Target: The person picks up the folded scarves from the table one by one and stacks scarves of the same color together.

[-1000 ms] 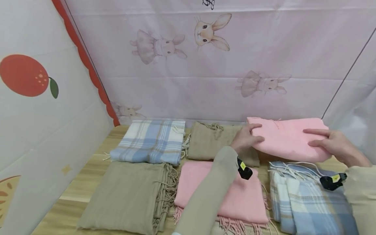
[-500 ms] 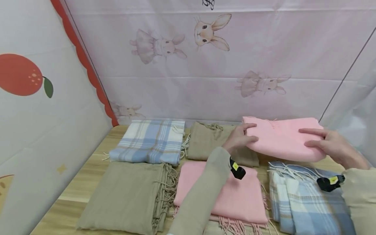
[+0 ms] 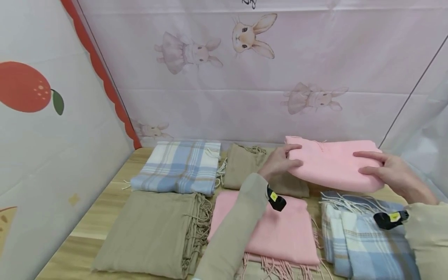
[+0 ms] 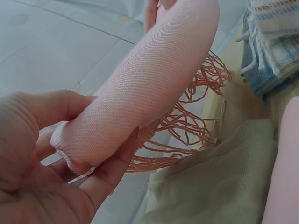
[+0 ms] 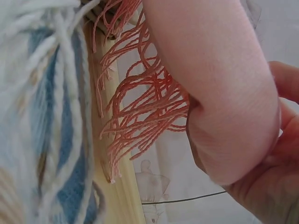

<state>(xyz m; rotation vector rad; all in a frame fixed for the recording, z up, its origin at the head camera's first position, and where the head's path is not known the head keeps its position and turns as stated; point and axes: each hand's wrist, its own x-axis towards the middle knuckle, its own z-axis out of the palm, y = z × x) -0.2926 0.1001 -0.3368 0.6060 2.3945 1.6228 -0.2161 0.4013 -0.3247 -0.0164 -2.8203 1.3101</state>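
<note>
Between both hands hangs a folded pink scarf [image 3: 330, 165], lifted at the back right of the table. My left hand [image 3: 278, 161] grips its left end, and my right hand [image 3: 399, 173] grips its right end. In the left wrist view the thumb and fingers pinch the rolled edge of the pink scarf [image 4: 135, 79]. Pink fringe [image 5: 145, 107] dangles from its far side in the right wrist view. Below and left of it lies a folded khaki scarf [image 3: 241, 167], partly covered by the left hand and the raised scarf.
A second pink scarf [image 3: 283, 229] lies front centre, partly behind the left sleeve. To its right is a blue-white plaid scarf [image 3: 371, 233]. At left, another plaid scarf [image 3: 178, 167] lies behind a large khaki scarf [image 3: 147, 233]. A rabbit-print backdrop [image 3: 210, 109] stands behind the wooden table [image 3: 87, 221].
Both hands and the pink scarf between them have shifted a little to the left. The grip has stayed the same, and the scarves on the table have not moved.
</note>
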